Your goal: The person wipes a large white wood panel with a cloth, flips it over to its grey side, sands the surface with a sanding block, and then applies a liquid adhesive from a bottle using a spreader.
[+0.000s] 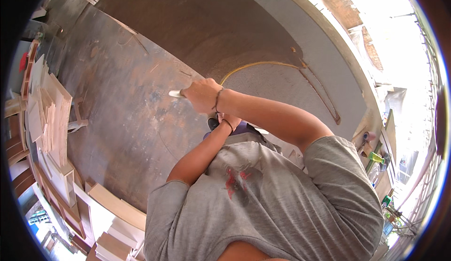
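pale flat piece [176, 93]: we grip it in our right hand [203, 95], fingers closed round it, above the dark worn floor [122, 96]. left hand [229, 120] just below it, fingers hidden, state unclear. stacked light boards [51, 115] far left of the piece.

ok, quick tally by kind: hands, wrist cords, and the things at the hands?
Hands: 2, right hand and left hand
Wrist cords: 2, one per wrist
White tool: 1, gripped by the right hand
Dark object: 1, at the left hand
Total: 6

Right hand [203, 95] clenched — pale tool [177, 93]
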A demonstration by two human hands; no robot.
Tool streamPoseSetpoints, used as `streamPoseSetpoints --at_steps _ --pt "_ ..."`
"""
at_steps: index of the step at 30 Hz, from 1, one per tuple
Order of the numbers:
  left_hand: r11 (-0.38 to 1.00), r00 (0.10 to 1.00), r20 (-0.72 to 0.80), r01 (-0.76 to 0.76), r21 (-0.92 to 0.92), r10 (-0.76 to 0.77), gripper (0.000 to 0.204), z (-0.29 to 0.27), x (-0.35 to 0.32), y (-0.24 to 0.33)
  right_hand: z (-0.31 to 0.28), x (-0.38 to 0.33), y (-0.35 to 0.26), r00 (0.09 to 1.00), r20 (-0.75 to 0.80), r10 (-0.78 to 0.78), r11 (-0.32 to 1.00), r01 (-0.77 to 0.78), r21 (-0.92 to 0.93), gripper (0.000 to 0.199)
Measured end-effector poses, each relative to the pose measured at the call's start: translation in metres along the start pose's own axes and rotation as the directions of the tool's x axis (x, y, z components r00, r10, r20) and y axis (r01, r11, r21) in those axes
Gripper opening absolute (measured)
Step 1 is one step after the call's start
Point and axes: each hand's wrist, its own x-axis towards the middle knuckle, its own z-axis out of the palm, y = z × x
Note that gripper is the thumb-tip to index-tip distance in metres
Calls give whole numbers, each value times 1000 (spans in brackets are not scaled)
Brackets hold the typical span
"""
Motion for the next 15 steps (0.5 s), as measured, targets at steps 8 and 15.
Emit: streamPoseSetpoints --at_steps 8,15 --pt "997 996 63 58 45 -61 28 33 -9 -13 -62 -138 216 734 -247 633 773 -579 260 32" --pt "997 992 115 -47 53 41 29 36 -6 -32 -24 -132 239 811 -258 525 829 -556 -59 32"
